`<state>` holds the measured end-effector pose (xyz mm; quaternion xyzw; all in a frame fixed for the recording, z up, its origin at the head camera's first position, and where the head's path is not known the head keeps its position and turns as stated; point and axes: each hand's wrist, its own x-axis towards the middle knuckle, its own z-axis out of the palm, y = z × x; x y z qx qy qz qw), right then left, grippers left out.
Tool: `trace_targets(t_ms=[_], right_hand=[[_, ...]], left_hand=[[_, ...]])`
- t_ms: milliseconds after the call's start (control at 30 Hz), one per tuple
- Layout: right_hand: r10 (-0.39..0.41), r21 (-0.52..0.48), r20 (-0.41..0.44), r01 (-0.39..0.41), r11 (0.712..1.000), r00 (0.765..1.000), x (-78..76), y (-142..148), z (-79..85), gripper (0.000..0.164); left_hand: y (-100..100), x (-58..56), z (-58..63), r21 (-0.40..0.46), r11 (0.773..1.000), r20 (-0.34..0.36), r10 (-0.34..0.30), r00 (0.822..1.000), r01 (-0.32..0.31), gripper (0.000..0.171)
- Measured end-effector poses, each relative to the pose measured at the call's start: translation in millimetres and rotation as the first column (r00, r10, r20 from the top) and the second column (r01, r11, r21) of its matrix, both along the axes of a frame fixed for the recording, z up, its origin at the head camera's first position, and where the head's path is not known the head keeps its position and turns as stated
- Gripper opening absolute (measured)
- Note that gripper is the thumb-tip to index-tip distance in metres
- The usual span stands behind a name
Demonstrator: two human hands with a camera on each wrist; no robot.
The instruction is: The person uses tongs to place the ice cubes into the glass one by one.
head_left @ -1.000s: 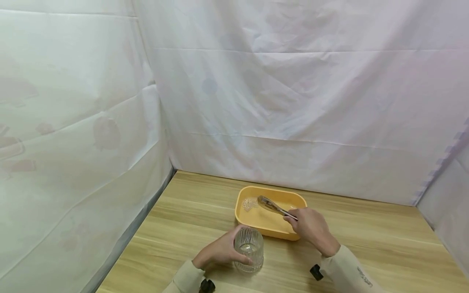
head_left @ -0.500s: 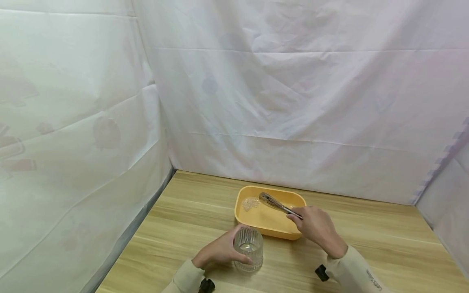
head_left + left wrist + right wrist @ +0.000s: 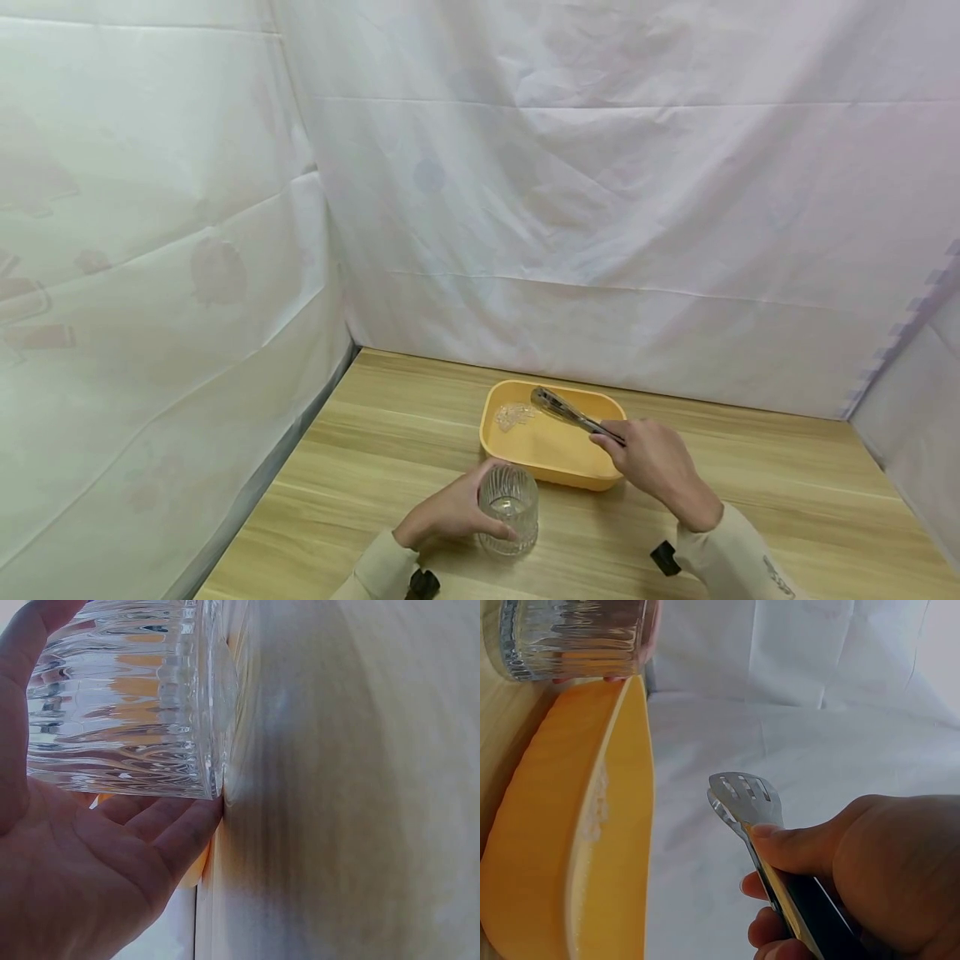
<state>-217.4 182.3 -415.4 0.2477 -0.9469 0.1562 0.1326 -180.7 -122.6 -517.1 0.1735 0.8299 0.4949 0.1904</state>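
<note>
My left hand [image 3: 456, 505] holds a clear ribbed glass [image 3: 522, 527] standing upright on the table, thumb on the near side and fingers behind. The left wrist view shows the glass [image 3: 124, 712] between thumb and fingers. In my right hand [image 3: 654, 462] is a pair of metal tongs [image 3: 561, 408], gripped by the handles above the right part of a yellow tray [image 3: 551, 474]. The tongs' slotted heads [image 3: 748, 796] are close together in the right wrist view, and I see nothing between them. Small clear pieces [image 3: 513, 417] lie in the tray's left end.
The wood-grain table [image 3: 390, 433] carries the tray just beyond the glass. White cloth [image 3: 600, 208] hangs behind the table, with more cloth [image 3: 187, 333] along the left side.
My right hand has shifted a little to the right and away from me, carrying the tongs. The left hand and glass have stayed in place.
</note>
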Motion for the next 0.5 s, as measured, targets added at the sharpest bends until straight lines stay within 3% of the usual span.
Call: trace_targets(t_ms=[500], right_hand=[[0.012, -0.034, 0.004, -0.012, 0.999, 1.000, 10.7, 0.0, 17.0, 0.020]], left_hand=[[-0.2, 0.2, 1.0, -0.001, 1.000, -0.024, -0.010, 1.000, 0.010, 0.092]])
